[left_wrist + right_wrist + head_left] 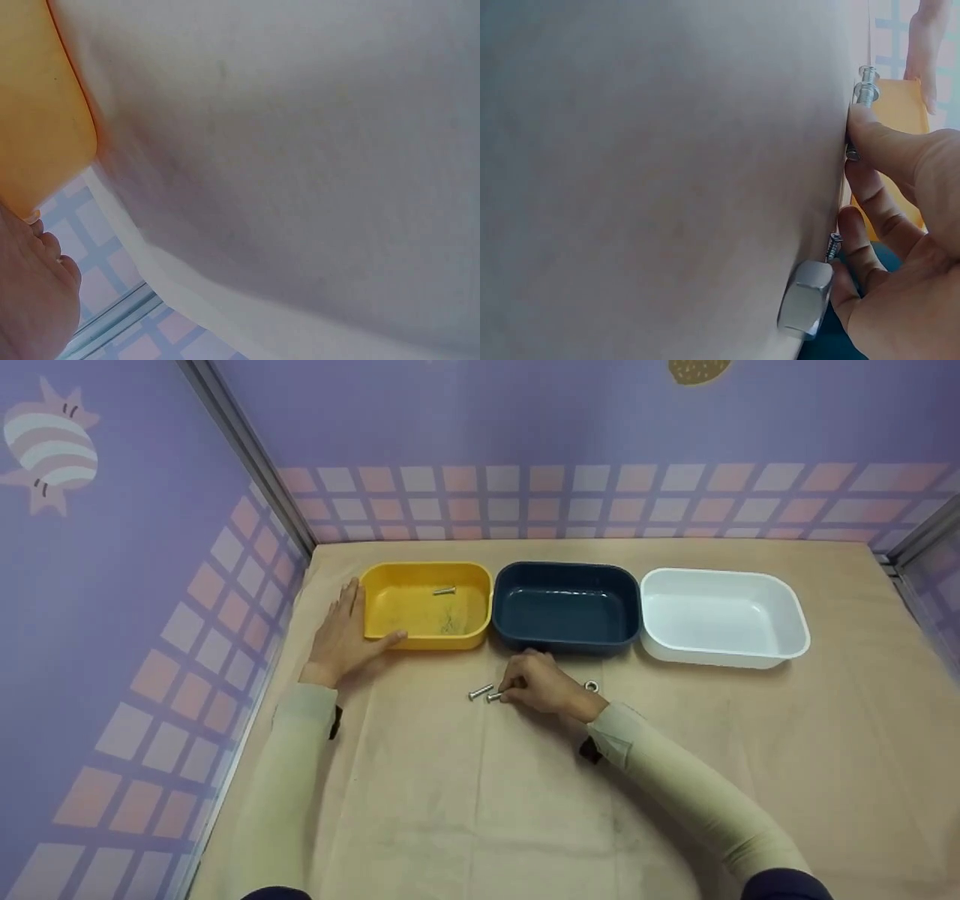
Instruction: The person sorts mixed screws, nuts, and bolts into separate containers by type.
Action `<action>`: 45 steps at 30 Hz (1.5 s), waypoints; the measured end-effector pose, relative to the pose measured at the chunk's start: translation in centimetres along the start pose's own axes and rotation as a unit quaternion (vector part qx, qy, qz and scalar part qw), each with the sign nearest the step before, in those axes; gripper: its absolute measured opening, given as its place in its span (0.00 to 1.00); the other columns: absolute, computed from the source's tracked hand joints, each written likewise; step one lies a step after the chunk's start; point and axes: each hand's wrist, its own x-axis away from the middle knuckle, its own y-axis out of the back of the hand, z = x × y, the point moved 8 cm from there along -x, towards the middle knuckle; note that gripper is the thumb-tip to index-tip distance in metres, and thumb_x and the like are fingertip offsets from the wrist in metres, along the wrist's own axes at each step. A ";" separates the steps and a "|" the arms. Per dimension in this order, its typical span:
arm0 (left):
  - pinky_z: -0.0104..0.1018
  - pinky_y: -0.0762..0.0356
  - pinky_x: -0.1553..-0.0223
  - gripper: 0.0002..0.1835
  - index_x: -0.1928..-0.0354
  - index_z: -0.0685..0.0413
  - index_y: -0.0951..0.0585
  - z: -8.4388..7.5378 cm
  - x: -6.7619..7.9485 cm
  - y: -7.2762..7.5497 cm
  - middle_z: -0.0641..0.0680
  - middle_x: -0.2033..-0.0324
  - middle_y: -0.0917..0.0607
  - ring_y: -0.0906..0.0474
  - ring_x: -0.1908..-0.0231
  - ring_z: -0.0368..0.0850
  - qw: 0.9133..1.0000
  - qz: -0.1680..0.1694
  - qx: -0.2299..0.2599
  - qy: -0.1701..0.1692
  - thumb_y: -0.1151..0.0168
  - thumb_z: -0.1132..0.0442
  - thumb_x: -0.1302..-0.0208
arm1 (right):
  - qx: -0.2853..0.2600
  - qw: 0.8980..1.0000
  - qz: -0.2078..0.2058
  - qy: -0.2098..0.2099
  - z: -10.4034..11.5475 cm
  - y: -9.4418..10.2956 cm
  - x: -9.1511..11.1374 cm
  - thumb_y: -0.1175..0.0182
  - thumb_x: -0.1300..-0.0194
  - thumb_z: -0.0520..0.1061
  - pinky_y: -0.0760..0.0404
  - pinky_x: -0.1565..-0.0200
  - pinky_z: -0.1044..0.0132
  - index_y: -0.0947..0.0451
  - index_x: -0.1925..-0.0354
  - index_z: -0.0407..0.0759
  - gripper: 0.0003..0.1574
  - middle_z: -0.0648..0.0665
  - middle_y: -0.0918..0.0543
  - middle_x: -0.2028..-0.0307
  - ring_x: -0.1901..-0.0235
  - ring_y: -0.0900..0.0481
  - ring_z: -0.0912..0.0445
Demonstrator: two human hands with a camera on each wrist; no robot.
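My left hand lies against the left side of a yellow bin, its fingers straight along the wall and its thumb at the front rim. In front of the bins, my right hand pinches a silver bolt between thumb and fingertips, low over the cloth. Another bolt lies just left of it. The right wrist view shows a hex nut standing large near the right hand, with a small screw close to the curled outer fingers. Inside the yellow bin is one more bolt.
A dark blue bin stands in the middle of the row and a white bin at its right end. A beige cloth covers the table. Purple checked panels rise behind it and on the left.
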 end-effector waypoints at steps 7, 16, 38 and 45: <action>0.54 0.63 0.14 0.69 0.15 0.65 0.58 0.0 0.0 -0.1 0.63 0.14 0.59 0.60 0.14 0.62 1.000 0.001 -0.001 0.000 0.41 0.22 0.35 | 0.001 1.000 0.006 -0.017 -0.2 -0.1 0.1 0.25 0.32 0.44 0.33 0.51 0.56 0.08 0.61 0.45 0.03 0.48 0.14 0.64 0.61 0.26 0.53; 0.56 0.61 0.14 0.69 0.15 0.65 0.58 0.1 0.1 0.1 0.64 0.14 0.58 0.60 0.14 0.62 1.000 -0.003 0.000 0.000 0.42 0.20 0.36 | -0.010 1.000 -0.007 -0.022 0.2 0.4 0.0 0.31 0.27 0.43 0.21 0.49 0.52 0.14 0.57 0.43 0.04 0.47 0.12 0.60 0.57 0.20 0.51; 0.55 0.60 0.14 0.69 0.14 0.64 0.59 0.0 0.0 -0.1 0.62 0.13 0.59 0.58 0.15 0.63 1.000 0.004 -0.005 0.007 0.40 0.21 0.36 | -0.123 0.990 -0.066 -0.019 2.1 3.0 -0.9 0.29 0.28 0.43 0.15 0.55 0.64 0.08 0.57 0.45 0.05 0.50 0.08 0.61 0.60 0.14 0.58; 0.57 0.57 0.15 0.70 0.14 0.63 0.58 0.1 -0.1 -0.1 0.62 0.13 0.59 0.55 0.16 0.66 1.000 0.004 -0.003 0.009 0.41 0.20 0.37 | -0.137 0.987 -0.079 -0.005 2.5 3.6 -1.6 0.29 0.28 0.43 0.15 0.56 0.69 0.07 0.55 0.46 0.06 0.50 0.07 0.60 0.62 0.16 0.60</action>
